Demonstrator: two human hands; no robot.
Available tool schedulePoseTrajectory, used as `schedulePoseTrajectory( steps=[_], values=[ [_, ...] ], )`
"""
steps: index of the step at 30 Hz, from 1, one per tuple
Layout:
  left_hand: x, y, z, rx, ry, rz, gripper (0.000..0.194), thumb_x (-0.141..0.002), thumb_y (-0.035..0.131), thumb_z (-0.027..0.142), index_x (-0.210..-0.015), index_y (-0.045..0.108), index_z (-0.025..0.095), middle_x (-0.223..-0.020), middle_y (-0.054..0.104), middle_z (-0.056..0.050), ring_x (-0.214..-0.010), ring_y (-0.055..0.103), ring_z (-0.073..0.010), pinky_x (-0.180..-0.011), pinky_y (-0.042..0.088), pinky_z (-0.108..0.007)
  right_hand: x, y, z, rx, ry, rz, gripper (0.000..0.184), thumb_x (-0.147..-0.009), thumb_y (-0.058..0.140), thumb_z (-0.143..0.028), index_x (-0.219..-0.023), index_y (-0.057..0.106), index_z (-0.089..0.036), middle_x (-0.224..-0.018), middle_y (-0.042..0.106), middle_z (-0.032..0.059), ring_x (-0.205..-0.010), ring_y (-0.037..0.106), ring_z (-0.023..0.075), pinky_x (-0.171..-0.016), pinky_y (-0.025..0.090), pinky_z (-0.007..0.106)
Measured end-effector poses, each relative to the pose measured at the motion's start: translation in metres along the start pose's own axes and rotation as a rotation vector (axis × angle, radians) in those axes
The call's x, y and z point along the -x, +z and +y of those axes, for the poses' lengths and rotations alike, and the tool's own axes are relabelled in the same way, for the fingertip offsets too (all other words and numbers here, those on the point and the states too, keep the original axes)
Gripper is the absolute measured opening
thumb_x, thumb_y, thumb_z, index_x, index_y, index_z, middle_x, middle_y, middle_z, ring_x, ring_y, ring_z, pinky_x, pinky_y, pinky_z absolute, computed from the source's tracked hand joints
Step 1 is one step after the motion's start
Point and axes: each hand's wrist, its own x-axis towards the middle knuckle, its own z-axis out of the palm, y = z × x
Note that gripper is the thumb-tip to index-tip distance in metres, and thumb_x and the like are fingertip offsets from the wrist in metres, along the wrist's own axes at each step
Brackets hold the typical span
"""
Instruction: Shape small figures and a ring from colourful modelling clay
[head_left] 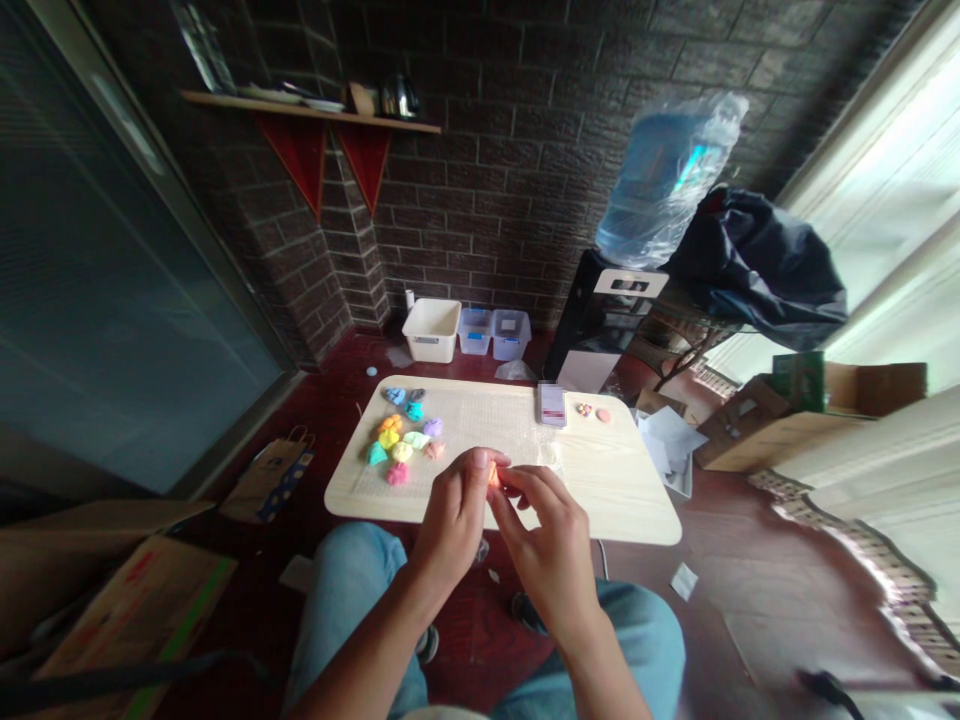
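Note:
Between my fingertips is a small piece of orange modelling clay, held above the near edge of the low table. My left hand pinches it from the left, thumb on top. From the right, my right hand grips the same piece with thumb and fingers, which hide part of it. Soft lumps of clay in several colours lie at the table's left, among them a pink lump, a blue lump and an orange lump. A multicoloured ball cluster and a flat pinkish disc sit at the right.
A phone lies at the far side of the pale table. Behind stand a white bin, clear plastic boxes and a water dispenser. Cardboard boxes are at right, a paper bag at left.

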Motion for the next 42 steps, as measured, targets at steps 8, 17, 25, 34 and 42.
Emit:
schedulePoseTrajectory(
  steps=[8, 17, 25, 34, 42],
  values=[
    [0.001, 0.001, -0.006, -0.082, 0.05, -0.008, 0.03, -0.095, 0.046, 0.04, -0.098, 0.07, 0.022, -0.091, 0.07, -0.007, -0.084, 0.061, -0.0211, -0.08, 0.045, -0.029, -0.001, 0.001, 0.005, -0.001, -0.033, -0.049, 0.012, -0.091, 0.056, -0.016, -0.098, 0.065, -0.019, -0.088, 0.065, 0.0056, -0.081, 0.061, 0.0183, -0.072, 0.052, 0.032],
    [0.0, 0.001, 0.005, -0.107, -0.019, -0.087, 0.048, -0.098, 0.031, 0.049, -0.098, 0.068, 0.019, -0.087, 0.07, -0.005, -0.076, 0.06, -0.0181, -0.072, 0.046, -0.028, -0.001, 0.0, 0.008, -0.008, -0.078, -0.059, 0.017, -0.09, 0.051, -0.009, -0.097, 0.062, -0.02, -0.086, 0.061, 0.0051, -0.08, 0.057, 0.0184, -0.07, 0.049, 0.031],
    [-0.003, -0.006, 0.004, -0.075, -0.055, -0.08, 0.039, -0.097, 0.037, 0.044, -0.108, 0.067, 0.021, -0.108, 0.069, -0.005, -0.09, 0.061, -0.019, -0.078, 0.045, -0.028, -0.004, -0.003, 0.01, -0.104, 0.011, -0.08, 0.011, -0.09, 0.059, -0.019, -0.1, 0.064, -0.021, -0.088, 0.063, 0.0036, -0.075, 0.057, 0.016, -0.067, 0.049, 0.028],
    [-0.003, -0.011, 0.005, 0.107, -0.144, -0.119, 0.047, -0.097, 0.036, 0.049, -0.116, 0.067, 0.02, -0.112, 0.069, -0.008, -0.1, 0.061, -0.0221, -0.087, 0.045, -0.031, -0.007, -0.007, 0.009, -0.099, 0.017, -0.066, 0.006, -0.089, 0.063, -0.021, -0.094, 0.066, -0.021, -0.091, 0.064, 0.0044, -0.08, 0.058, 0.0172, -0.071, 0.049, 0.03],
    [-0.012, -0.018, -0.003, 0.512, -0.289, -0.283, 0.031, -0.09, 0.058, 0.038, -0.107, 0.072, 0.016, -0.096, 0.071, -0.009, -0.083, 0.063, -0.0153, -0.072, 0.051, -0.024, -0.006, -0.009, 0.013, 0.022, -0.073, -0.037, 0.013, -0.09, 0.062, -0.021, -0.101, 0.069, -0.025, -0.09, 0.059, 0.0043, -0.086, 0.053, 0.0199, -0.075, 0.045, 0.034]
  ],
)
